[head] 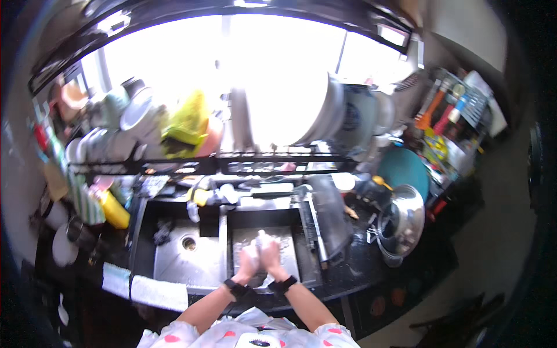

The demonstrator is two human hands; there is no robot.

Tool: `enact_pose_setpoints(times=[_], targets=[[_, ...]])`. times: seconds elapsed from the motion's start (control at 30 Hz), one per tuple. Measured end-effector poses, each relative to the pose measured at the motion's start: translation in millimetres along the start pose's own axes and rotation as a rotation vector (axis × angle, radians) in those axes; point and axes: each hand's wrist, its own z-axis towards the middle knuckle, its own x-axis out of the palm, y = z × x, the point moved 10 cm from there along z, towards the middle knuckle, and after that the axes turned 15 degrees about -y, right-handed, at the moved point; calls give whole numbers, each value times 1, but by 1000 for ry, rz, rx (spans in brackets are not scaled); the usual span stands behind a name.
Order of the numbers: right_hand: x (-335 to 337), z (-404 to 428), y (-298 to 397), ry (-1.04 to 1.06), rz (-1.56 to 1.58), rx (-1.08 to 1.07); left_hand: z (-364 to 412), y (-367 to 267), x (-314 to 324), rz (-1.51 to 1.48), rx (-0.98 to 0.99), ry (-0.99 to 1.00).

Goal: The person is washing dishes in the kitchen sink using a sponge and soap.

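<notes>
Both hands are together over the right basin (289, 261) of a double stainless-steel sink. My left hand (248, 260) and my right hand (270, 254) close around a bunched whitish cloth (261, 239), its exact kind blurred by glare. Below the hands the basin bottom looks wet, with whitish suds or water. Dark bands circle both wrists. The left basin (187, 265) shows a round drain (189, 243) and a dark crumpled item (162, 232) at its back left corner.
A dish rack (174, 167) with bowls and plates spans the back. A steel lid (401, 219) and a teal round board (404, 172) stand at the right, near a utensil basket. A yellow bottle (114, 209) stands left; a white cloth (159, 292) lies over the front edge.
</notes>
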Motion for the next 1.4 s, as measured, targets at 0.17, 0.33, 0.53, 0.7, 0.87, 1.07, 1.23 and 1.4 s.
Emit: enact_pose_setpoints(times=[0.17, 0.33, 0.53, 0.7, 0.87, 1.07, 1.23, 1.4], targets=[[32, -28, 19, 25, 145, -20, 15, 42, -35, -11, -384, -92], [51, -11, 9, 100, 105, 66, 13, 10, -45, 136, -49, -182], [67, -3, 40, 144, 61, -159, -4, 80, -46, 124, -320, -160], [78, -21, 69, 242, 297, -241, 8, 81, -80, -54, -543, -276], [100, -6, 47, 280, 134, -152, 19, 69, -74, 93, -153, -243], [118, 2, 36, 435, 46, -20, 16, 65, -73, 178, -100, -220], [104, -14, 51, 288, 278, 70, 15, 104, -80, -103, -626, -300], [111, 15, 7, 208, 287, 73, 25, 76, -48, -160, -352, -142]])
